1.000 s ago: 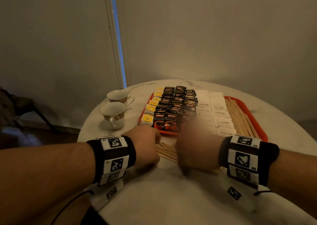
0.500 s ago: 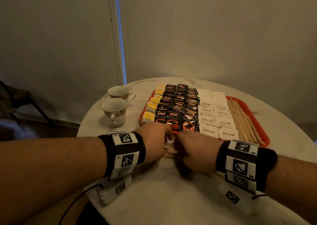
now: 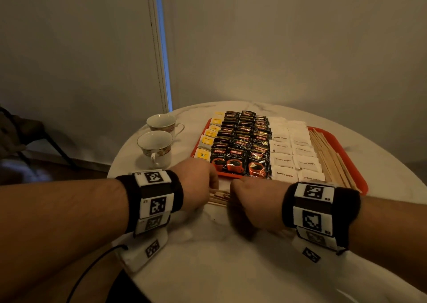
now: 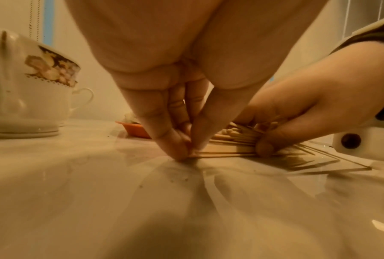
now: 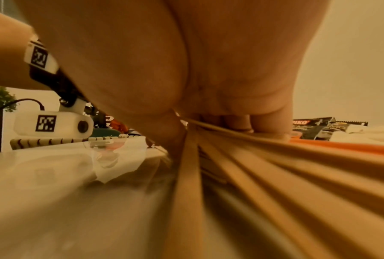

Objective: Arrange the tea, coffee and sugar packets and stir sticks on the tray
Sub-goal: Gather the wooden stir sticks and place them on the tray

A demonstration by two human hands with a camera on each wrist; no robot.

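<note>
My right hand grips thin wooden stir sticks before the orange plastic tray; my left hand pinches their ends, squaring them.

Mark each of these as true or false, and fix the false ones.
1. Both hands are on loose stir sticks lying on the table. True.
2. The two teacups stand on the tray. False: they stand on the table, left of it.
3. The coffee packets lie between the tea packets and the sugar packets. True.
4. The left hand holds a sugar packet. False: its fingertips pinch stick ends.
5. The right hand grips a bundle of sticks. True.
</note>
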